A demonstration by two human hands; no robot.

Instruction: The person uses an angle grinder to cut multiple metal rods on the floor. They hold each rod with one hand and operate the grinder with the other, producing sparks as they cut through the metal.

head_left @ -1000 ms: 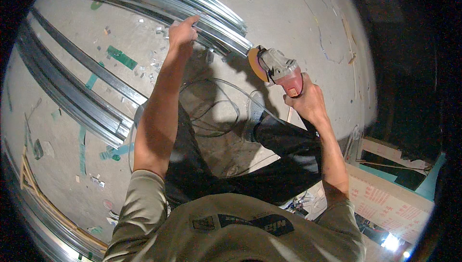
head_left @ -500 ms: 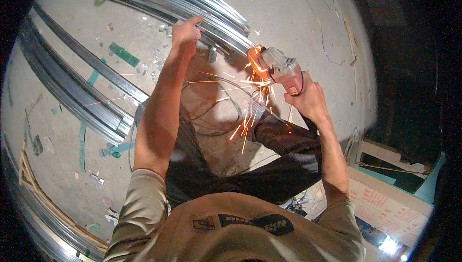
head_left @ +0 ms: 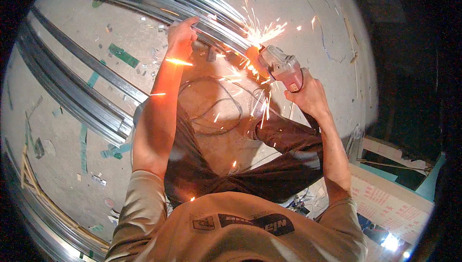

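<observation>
My right hand (head_left: pixel 310 96) grips a red and grey angle grinder (head_left: pixel 279 64) whose disc meets a long metal channel (head_left: pixel 211 19) lying on the concrete floor. Orange sparks (head_left: pixel 260 36) spray up and back from the contact point. My left hand (head_left: pixel 182 33) presses down on the same metal channel, a short way left of the disc. A black power cord (head_left: pixel 211 108) loops on the floor between my arms, in front of my bent legs in dark trousers.
More metal channels (head_left: pixel 72 93) lie in bundles at the left and lower left. Green tape scraps (head_left: pixel 122 55) and small debris dot the floor. A printed cardboard box (head_left: pixel 385 204) and boards sit at the lower right, where it is dark.
The grinder moved forward onto the metal channel. No sparks showed a second ago; they then sprayed back toward my legs and now burst upward at the channel. My left hand stayed in place.
</observation>
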